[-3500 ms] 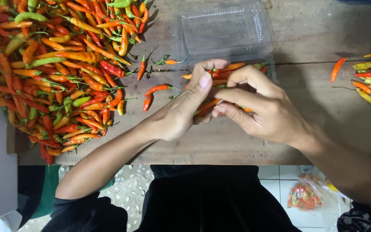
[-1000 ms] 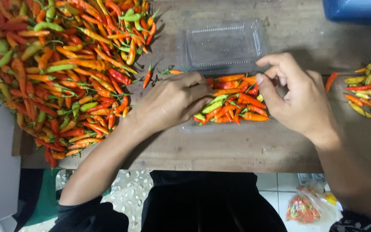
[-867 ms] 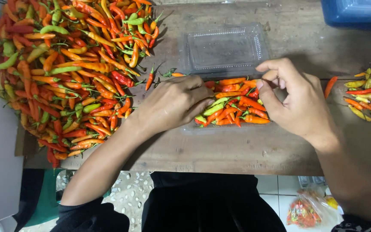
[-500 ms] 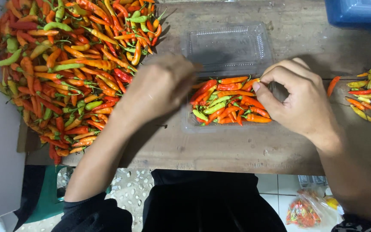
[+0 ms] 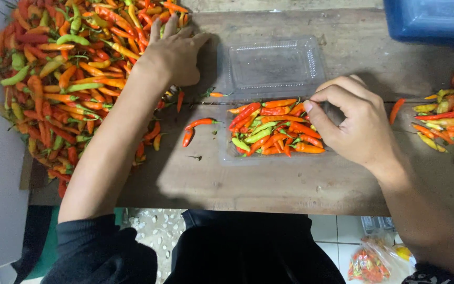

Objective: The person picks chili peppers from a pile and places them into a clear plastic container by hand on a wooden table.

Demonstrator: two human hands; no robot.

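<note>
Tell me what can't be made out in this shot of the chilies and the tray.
- Left hand, head view: palm down on the chili pile; whether its grip holds a chili is hidden by the hand itself.
- Right hand: its fingertips curl under at the tray edge, hiding what they pinch.
- Blue bin: cut off by the top edge.
- Bag on the floor: contents too small to tell.

The left hand (image 5: 172,52) lies flat on the big pile of red, orange and green chili peppers (image 5: 64,79) at ten o'clock. The right hand (image 5: 356,123), fingers curled, touches the clear plastic tray (image 5: 227,152) full of chilies in the middle. Its open lid (image 5: 274,66) lies at twelve o'clock on the wooden table (image 5: 269,184).
</note>
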